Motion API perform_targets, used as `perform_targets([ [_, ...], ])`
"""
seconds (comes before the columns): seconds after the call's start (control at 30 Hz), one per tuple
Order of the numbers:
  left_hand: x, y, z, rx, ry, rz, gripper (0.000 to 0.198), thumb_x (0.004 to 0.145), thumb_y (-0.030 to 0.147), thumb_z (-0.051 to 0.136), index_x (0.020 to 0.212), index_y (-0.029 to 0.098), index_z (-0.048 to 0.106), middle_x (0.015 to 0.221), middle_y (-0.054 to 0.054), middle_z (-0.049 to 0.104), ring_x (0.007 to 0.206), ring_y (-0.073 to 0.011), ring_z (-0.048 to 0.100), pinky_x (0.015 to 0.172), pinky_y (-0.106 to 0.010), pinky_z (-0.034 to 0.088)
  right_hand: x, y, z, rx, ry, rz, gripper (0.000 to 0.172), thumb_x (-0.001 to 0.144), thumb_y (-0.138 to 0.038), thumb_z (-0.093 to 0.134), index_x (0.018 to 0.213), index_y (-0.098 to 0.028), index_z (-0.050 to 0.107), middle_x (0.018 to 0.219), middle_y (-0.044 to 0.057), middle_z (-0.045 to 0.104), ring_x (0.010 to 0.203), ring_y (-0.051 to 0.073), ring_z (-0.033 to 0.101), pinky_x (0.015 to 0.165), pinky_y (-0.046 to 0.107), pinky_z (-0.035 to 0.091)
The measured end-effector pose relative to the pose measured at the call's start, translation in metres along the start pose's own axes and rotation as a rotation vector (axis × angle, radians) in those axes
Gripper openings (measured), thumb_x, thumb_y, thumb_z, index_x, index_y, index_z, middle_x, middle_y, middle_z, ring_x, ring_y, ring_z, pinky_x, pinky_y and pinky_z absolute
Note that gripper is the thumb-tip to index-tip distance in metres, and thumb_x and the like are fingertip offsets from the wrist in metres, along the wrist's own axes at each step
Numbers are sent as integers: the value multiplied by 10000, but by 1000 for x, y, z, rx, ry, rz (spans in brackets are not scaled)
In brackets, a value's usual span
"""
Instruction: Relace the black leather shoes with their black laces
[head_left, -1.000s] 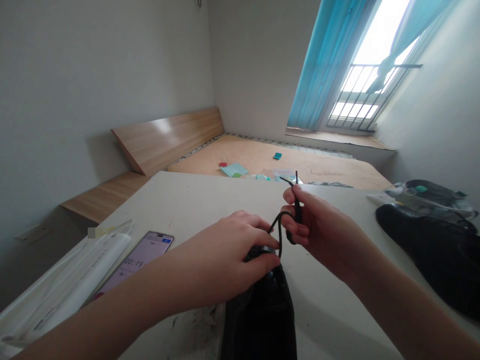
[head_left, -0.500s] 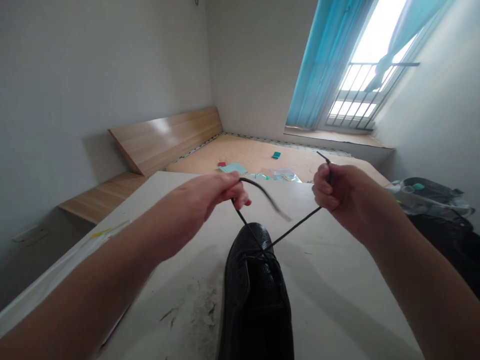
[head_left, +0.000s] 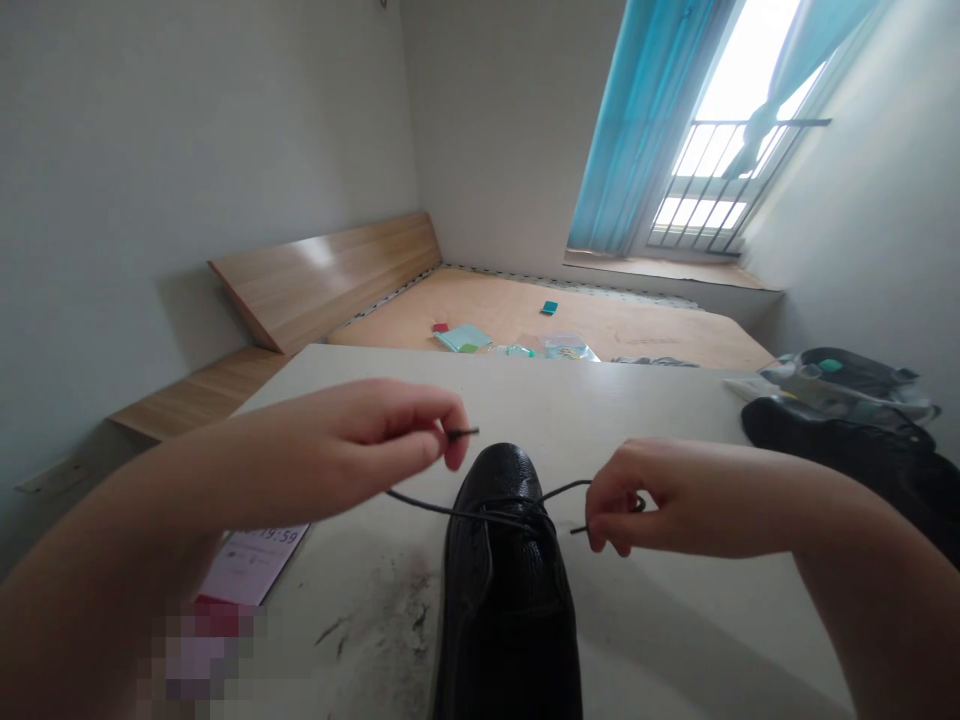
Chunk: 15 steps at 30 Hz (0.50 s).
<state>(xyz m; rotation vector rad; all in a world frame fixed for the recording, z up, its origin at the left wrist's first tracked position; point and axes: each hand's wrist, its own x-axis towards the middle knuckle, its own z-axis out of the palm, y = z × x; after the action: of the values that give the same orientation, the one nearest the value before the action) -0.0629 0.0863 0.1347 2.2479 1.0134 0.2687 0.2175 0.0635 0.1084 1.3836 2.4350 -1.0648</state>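
A black leather shoe (head_left: 517, 590) stands on the white table with its toe pointing away from me. A dark shoelace (head_left: 427, 503) runs through its front eyelets and out to both sides. To the left of the toe, my left hand (head_left: 405, 430) pinches one lace end, whose tip sticks out past the fingers. My right hand (head_left: 630, 500), low on the right of the shoe, is closed on the other lace end. That tip points left toward the shoe's side. The shoe's heel is out of view below.
A second black shoe (head_left: 840, 440) lies at the right beside a clear plastic bag (head_left: 847, 385). Partly behind my left forearm is a phone-like screen (head_left: 255, 565). Beyond the white table (head_left: 540, 395) is a bed (head_left: 495, 290) with small packets on it.
Both hands have come down from above the toe toward the shoe's sides, each still holding a lace end. The lace has gone from taut and raised to lower and slacker.
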Motion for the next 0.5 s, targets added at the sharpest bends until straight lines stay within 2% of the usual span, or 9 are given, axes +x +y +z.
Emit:
perform_targets([
  [0.07, 0, 3, 7, 133, -165, -17, 225, 923, 274, 431, 811, 254, 625, 703, 46, 584, 649, -140, 522, 568, -232, 371, 3, -5, 4, -6, -47, 10, 267, 867, -209, 498, 803, -213, 757, 752, 18, 744, 634, 159, 634, 541, 254, 407],
  [0.17, 0, 4, 17, 218, -271, -43, 280, 954, 362, 426, 775, 239, 603, 718, 42, 626, 649, -142, 545, 575, -250, 360, 8, -9, 6, -1, -48, 5, 254, 857, -235, 517, 812, -202, 765, 756, 20, 751, 637, 160, 638, 545, 251, 410],
  [0.27, 1, 0, 24, 256, -323, -70, 331, 964, 433, 419, 780, 245, 619, 703, 38, 631, 622, -142, 541, 568, -257, 355, 11, -9, 4, 10, -91, -24, 232, 841, -227, 532, 831, -197, 762, 777, 6, 752, 682, 151, 647, 603, 242, 431],
  [0.4, -1, -3, 28, 258, -337, -62, 259, 954, 329, 437, 840, 288, 666, 781, 52, 682, 679, -138, 582, 571, -250, 346, 11, -6, 4, 13, -188, -56, 261, 808, -164, 514, 868, -210, 764, 814, -11, 756, 708, 139, 645, 632, 232, 438],
  [0.5, -2, -4, 29, 296, -317, -93, 252, 943, 288, 430, 932, 328, 679, 843, 51, 710, 725, -150, 617, 585, -257, 346, 12, -8, 4, 5, -186, -44, 267, 808, -166, 508, 852, -222, 765, 797, -23, 753, 679, 126, 630, 603, 223, 423],
])
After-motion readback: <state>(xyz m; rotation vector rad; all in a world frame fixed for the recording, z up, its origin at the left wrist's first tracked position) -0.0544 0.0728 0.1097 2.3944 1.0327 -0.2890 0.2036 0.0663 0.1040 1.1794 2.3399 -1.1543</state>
